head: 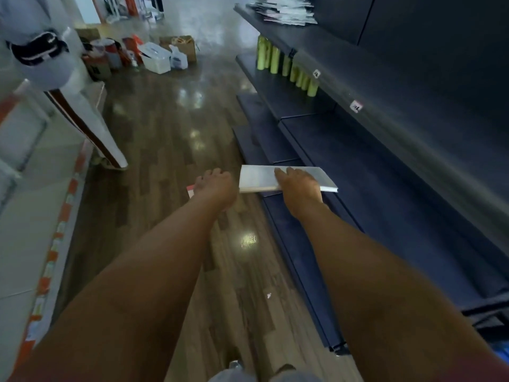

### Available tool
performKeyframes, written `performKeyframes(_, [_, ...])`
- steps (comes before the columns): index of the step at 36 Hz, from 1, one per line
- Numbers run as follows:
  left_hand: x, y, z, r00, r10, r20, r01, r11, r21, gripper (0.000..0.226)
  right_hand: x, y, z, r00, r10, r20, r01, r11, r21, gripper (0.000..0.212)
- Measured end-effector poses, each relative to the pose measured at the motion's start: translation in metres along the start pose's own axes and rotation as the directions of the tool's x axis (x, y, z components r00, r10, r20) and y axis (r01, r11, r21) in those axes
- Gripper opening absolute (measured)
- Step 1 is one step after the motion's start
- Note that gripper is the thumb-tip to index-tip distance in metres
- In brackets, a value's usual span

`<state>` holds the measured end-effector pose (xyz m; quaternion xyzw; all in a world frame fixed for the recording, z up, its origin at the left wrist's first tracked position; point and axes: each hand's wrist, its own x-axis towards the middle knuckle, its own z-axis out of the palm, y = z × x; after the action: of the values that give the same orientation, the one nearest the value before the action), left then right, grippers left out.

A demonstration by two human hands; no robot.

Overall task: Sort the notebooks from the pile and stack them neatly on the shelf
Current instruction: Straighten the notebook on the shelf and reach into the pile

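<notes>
a brown wood floor (pixel 165 128) fills the middle of the frame, shiny with spots of light. in the upper left, far back, boxes, a white tub (pixel 156 57) and a white bag (pixel 178 58) sit on the floor. along the left edge runs a white counter with an orange and white strip (pixel 59 230). on the right side stand dark blue shelves (pixel 385 172), one above the other. green bottles (pixel 286 66) stand in a bunch on a middle shelf near the top of the frame, and a messy pile of notebooks (pixel 286 8) lies on the top shelf at the upper edge. two small white tags (pixel 355 106) stick to the shelf edge. in the middle of the frame, a pale grey notebook (pixel 259 177) lies flat over the front edge of the lowest shelf. it looks thin, with a plain cover. the right hand (pixel 298 186) rests on top of it, fingers spread out flat. the left hand (pixel 216 186) is just beside the notebook's left end, fingers curled down over something small and red (pixel 190 191). most of that red thing is hidden, so i cannot tell what it is.
</notes>
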<state>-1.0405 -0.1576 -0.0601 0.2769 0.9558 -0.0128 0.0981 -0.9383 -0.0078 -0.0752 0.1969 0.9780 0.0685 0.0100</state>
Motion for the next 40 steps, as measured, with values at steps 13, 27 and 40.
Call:
performKeyframes(13, [0.128, -0.027, -0.003, 0.999, 0.04, 0.036, -0.039, 0.999, -0.023, 0.041, 0.125, -0.005, 0.013, 0.997, 0.043, 0.063, -0.042, 0.999, -0.02, 0.067])
performKeyframes(27, [0.292, -0.023, -0.056, 0.998, 0.064, -0.026, -0.065, 0.997, -0.03, 0.036, 0.289, 0.024, -0.001, 0.998, 0.052, 0.017, -0.052, 0.998, -0.027, 0.064])
performKeyframes(40, [0.41, -0.049, -0.074, 0.996, 0.09, -0.027, -0.091, 0.995, -0.028, 0.037, 0.405, 0.02, 0.0, 0.998, 0.069, 0.008, -0.068, 0.997, -0.033, 0.075])
